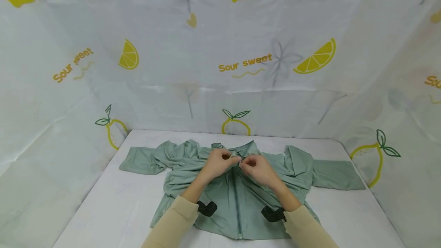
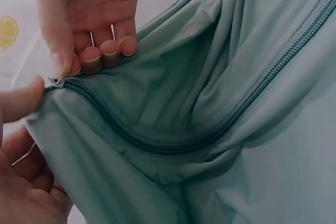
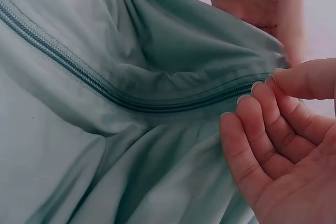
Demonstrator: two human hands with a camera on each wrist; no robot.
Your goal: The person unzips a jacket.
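A pale green zip-up jacket (image 1: 218,209) lies spread on the white table, its front bunched up toward the collar (image 1: 248,147). Down its middle runs a closed zipper (image 1: 237,202), which curves through the lifted cloth in both wrist views. My left hand (image 1: 217,163) pinches the jacket's front edge beside the zipper, near the collar. Close against it, my right hand (image 1: 260,170) pinches the small metal zipper pull (image 2: 59,82) between thumb and index finger. In the right wrist view, the fingers (image 3: 249,114) hide the pull.
Sleeves stretch out to the left (image 1: 139,160) and right (image 1: 337,173) across the white tabletop (image 1: 113,209). A white lemon-print curtain (image 1: 193,72) hangs behind and at both sides. Black camera mounts (image 1: 273,214) sit at the wrists, just above the jacket.
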